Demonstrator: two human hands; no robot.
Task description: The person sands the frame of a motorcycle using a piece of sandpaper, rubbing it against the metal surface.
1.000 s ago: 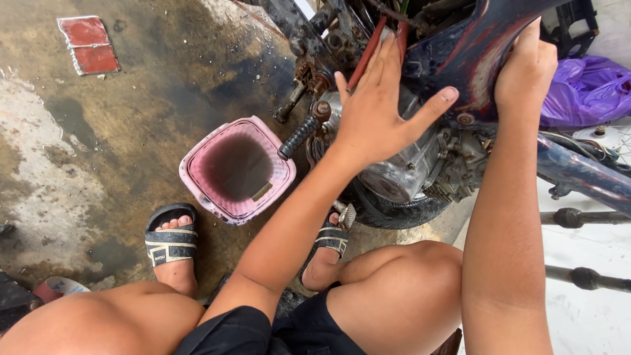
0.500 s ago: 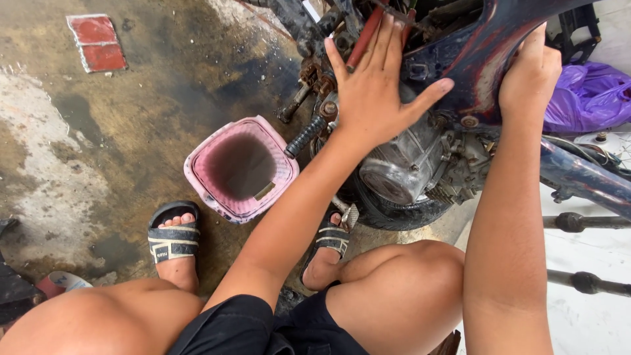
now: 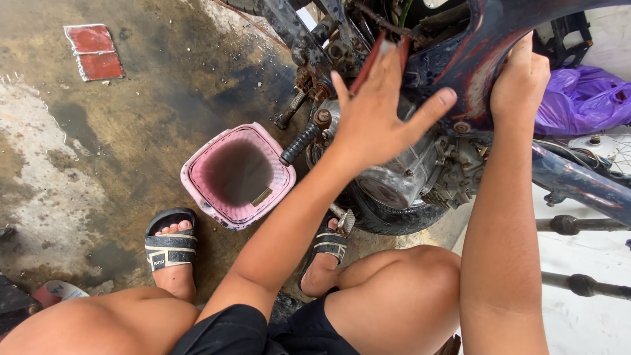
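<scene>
Oil-stained concrete floor (image 3: 131, 131), pink basket (image 3: 238, 175), left hand (image 3: 381, 115) spread open, right hand (image 3: 519, 82) gripping fairing (image 3: 486, 39)

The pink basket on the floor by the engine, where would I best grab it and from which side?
Grip the pink basket by its top rim on the open floor side, away from the engine. It stands upright, mouth up, its rim bare there, while the black foot peg overhangs the engine-side edge.

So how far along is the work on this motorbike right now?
Done: the motorbike's engine is exposed and a pink basket stands beside it on the stained floor. In hand: the right hand grips the dark body panel; the left hand is spread open against it. Left: the panel is still on the bike.
</scene>
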